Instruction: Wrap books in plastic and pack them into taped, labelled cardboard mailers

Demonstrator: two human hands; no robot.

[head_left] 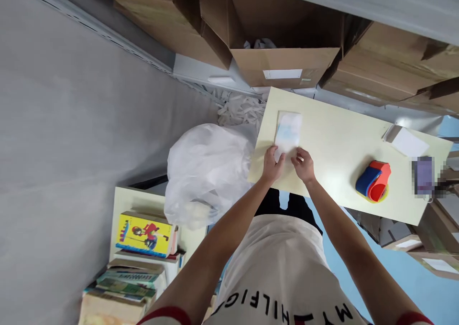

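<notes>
A flat white packet with a pale blue patch lies lengthwise on the cream table, near its left end. My left hand grips the packet's near left corner, index finger along the side and thumb on top. At the near right corner, my right hand has its fingers curled in and pinched against the packet's edge. What exactly lies between those fingertips is too small to make out. Farther right on the same table stands a red and blue tape dispenser.
White slips and a blurred purple item lie at the table's right end. A bulging white plastic bag is on the left, beside stacked books. Open cardboard boxes line the back, with paper scraps below.
</notes>
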